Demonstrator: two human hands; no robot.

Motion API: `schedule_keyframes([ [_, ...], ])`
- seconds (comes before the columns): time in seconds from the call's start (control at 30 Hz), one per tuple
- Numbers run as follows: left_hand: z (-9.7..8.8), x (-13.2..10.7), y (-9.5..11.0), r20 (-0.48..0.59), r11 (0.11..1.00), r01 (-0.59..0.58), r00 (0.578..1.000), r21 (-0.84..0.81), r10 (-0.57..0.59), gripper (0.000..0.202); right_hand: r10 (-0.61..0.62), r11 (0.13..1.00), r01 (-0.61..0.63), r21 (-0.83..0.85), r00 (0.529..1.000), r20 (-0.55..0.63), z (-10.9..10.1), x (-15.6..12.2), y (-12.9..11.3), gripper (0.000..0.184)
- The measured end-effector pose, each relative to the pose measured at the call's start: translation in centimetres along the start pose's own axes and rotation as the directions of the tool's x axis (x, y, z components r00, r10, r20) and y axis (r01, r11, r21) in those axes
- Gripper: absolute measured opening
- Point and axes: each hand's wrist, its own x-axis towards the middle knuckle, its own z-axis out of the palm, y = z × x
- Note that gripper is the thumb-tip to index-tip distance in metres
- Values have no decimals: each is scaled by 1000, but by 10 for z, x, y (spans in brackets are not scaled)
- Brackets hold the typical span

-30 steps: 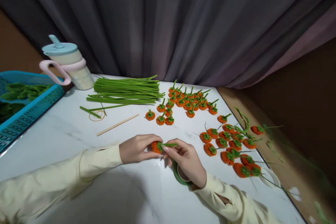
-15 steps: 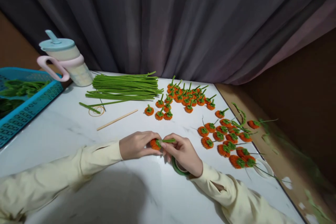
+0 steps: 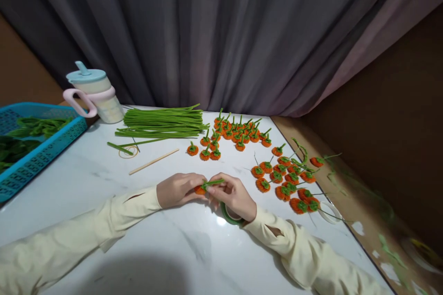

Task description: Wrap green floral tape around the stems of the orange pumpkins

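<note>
My left hand [image 3: 180, 190] is closed around a small orange pipe-cleaner pumpkin [image 3: 200, 190], which its fingers partly cover. A green stem [image 3: 216, 182] sticks out of the pumpkin toward the right. At the base of that stem, the thumb and fingers of my right hand [image 3: 237, 196] are pinched together. A green roll of tape [image 3: 228, 216] lies on the table beneath my right hand, partly hidden by it. Beyond my hands stand several finished-looking orange pumpkins [image 3: 238, 136] with short upright green stems. More pumpkins [image 3: 282, 192] with thin wire stems are grouped to the right.
A pile of green pipe cleaners [image 3: 161, 122] lies at the back, with a wooden stick [image 3: 154, 162] and a rubber band [image 3: 128, 152] before it. At left are a blue basket [image 3: 65, 140] and a lidded tumbler [image 3: 110, 109]. A white ring [image 3: 330, 212] lies near the right edge.
The view has tilted up slightly and turned right, so the table's things sit differently in it. Both hands keep hold of the pumpkin and stem; the right fingers have shifted slightly at the stem's base.
</note>
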Motion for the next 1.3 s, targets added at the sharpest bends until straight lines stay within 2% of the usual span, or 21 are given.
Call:
schedule_keyframes([
  [0.33, -2, -2, 1, 29, 996, 76, 997, -36, -75, 32, 6, 1000, -7, 24, 1000, 24, -1, 2, 4, 29],
  [0.67, -4, 3, -1, 34, 998, -54, 998, -13, 54, 26, -9, 998, 9, -57, 1000, -6, -1, 1, 2, 26],
  [0.83, -3, 3, -1, 45, 999, -47, 998, -24, 48, 23, -15, 993, 16, -115, 1000, 2, -2, 0, -2, 25],
  [1.1, -3, 3, -1, 32, 998, -28, 999, -64, 30, 24, -22, 999, 25, -42, 997, 70, -5, -3, -6, 24],
  [1.3, -3, 3, -1, 44, 997, -18, 999, -76, 22, 23, -24, 998, 26, -55, 999, 35, -3, -2, -2, 25],
])
